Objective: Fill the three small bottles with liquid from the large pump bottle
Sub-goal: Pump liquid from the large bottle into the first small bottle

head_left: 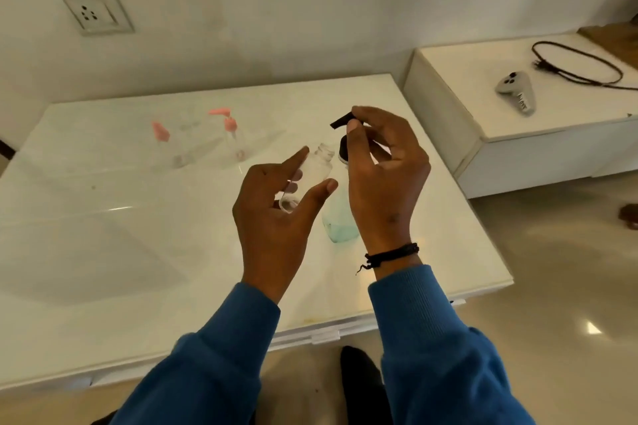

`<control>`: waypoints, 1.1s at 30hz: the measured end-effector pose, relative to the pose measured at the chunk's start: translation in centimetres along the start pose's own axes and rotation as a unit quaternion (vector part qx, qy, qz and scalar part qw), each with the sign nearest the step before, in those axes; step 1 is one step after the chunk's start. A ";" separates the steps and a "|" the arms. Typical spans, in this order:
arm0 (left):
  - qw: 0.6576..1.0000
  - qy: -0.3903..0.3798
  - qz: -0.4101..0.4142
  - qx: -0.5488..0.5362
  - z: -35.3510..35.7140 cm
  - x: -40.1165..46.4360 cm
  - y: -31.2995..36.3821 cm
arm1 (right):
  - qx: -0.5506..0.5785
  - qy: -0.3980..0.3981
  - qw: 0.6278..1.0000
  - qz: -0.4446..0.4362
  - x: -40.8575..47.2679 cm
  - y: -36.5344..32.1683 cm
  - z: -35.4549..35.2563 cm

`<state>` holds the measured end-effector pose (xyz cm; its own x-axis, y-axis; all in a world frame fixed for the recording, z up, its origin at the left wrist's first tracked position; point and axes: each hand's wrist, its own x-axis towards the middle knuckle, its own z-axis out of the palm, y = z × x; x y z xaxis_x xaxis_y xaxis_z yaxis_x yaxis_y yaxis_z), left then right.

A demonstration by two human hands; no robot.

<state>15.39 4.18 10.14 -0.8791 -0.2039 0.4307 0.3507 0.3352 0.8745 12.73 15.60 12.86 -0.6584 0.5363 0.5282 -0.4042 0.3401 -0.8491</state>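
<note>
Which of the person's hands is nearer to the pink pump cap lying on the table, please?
Left. The left hand, holding the small open bottle, sits closer to the pink pump cap; the right hand grips the black pump head, farther to the right.

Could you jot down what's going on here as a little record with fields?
left hand: holds an uncapped small bottle, tilted
right hand: fingers on the black pump head
pump bottle: stands on the table, some blue-green liquid at the bottom
further back: small bottle with pink cap
pouring: none visible yet
</note>
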 end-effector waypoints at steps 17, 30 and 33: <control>0.999 0.020 0.045 -0.005 -0.5 2.3 -1.6 | -0.009 0.051 0.993 -0.105 -0.7 1.2 2.4; 0.999 0.035 0.026 -0.017 -0.8 2.7 -0.9 | -0.012 0.050 0.993 -0.104 0.0 0.8 2.2; 0.999 0.028 0.021 -0.012 -0.9 2.8 -0.8 | -0.007 0.048 0.993 -0.105 -0.2 0.6 2.2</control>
<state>12.92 2.50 10.87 -0.8440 -0.2411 0.4791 0.3955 0.3235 0.8596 11.17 14.01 12.22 -0.4969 0.5234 0.6922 -0.5162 0.4629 -0.7206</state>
